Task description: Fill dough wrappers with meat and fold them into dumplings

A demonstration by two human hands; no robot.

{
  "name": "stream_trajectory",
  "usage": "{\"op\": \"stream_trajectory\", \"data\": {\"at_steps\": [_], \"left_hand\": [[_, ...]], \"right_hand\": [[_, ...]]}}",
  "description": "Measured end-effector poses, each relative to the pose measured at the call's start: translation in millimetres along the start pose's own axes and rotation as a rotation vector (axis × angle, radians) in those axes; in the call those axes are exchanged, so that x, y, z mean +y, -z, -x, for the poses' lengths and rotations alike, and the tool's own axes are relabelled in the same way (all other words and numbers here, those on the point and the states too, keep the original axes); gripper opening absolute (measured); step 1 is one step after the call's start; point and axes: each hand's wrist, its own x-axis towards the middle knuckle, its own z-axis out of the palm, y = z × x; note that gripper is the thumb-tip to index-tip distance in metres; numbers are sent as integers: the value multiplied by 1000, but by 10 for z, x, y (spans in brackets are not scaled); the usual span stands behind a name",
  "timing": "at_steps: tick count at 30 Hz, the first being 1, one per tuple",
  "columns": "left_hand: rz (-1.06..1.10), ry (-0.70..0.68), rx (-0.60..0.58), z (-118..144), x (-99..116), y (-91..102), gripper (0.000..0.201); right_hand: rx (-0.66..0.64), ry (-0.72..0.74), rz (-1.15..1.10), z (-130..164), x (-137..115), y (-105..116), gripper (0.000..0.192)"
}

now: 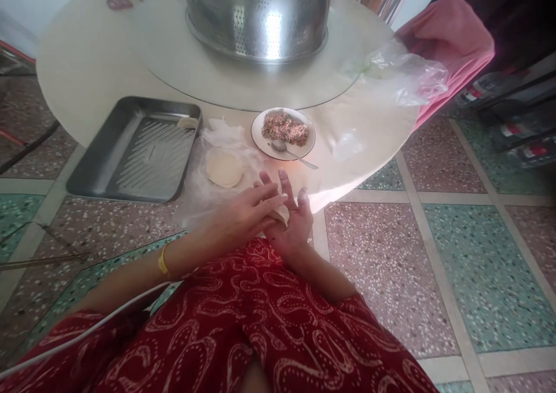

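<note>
Dumpling wrapper (282, 212), pale and mostly hidden, lies pressed between the two hands just off the counter's (87, 69) near edge, above the person's red patterned lap. Right hand (292, 222) is underneath, palm up with fingers spread toward 12 o'clock, cupping the wrapper. Left hand (247, 210) lies flat across it from 9 o'clock, fingers together and pressing down on the dough; a yellow bangle (163, 261) circles that wrist. At 11 o'clock from the hands, a stack of round wrappers (224, 168) sits on crumpled white plastic. At 12 o'clock stands a white plate of minced filling (284, 128) with a spoon (293, 153) resting on its rim. A metal tray (134, 150) lies at 10 o'clock, one folded dumpling (187, 122) in its far corner. Farther at 12 o'clock, a steel colander (256, 17) stands on a round turntable.
</note>
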Motion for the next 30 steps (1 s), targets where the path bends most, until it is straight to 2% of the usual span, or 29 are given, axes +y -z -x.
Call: {"op": "stream_trajectory", "data": {"at_steps": [3, 5, 9, 14, 16, 19, 21, 24, 26, 30], "left_hand": [[-18, -2, -94, 44, -59, 18, 39], [-26, -3, -101, 94, -100, 47, 42], [1, 21, -45, 213, -188, 184, 34], [209, 223, 61, 430, -438, 560, 29], [217, 319, 89, 508, -629, 758, 28], [86, 433, 128, 553, -1037, 1001, 28], [-20, 483, 77, 529, -1359, 1074, 29], [-131, 507, -101, 449, -1807, 1044, 31], [-229, 509, -204, 399, -2023, 972, 30], [-311, 486, -282, 365, -2233, 827, 28]], "right_hand": [[8, -24, 58, -36, 67, -39, 50], [11, -46, 78, -68, 121, -72, 51], [-35, -90, 87, -164, 257, -181, 52], [-129, -152, 98, -299, 427, -350, 51], [-136, -136, 99, -330, 455, -374, 52], [-125, -82, 117, -344, 431, -338, 53], [-105, -46, 133, -341, 384, -286, 54], [-78, -2, 135, -333, 309, -209, 54], [-72, 26, 132, -335, 273, -171, 55], [-57, 57, 134, -360, 242, -136, 56]]}}
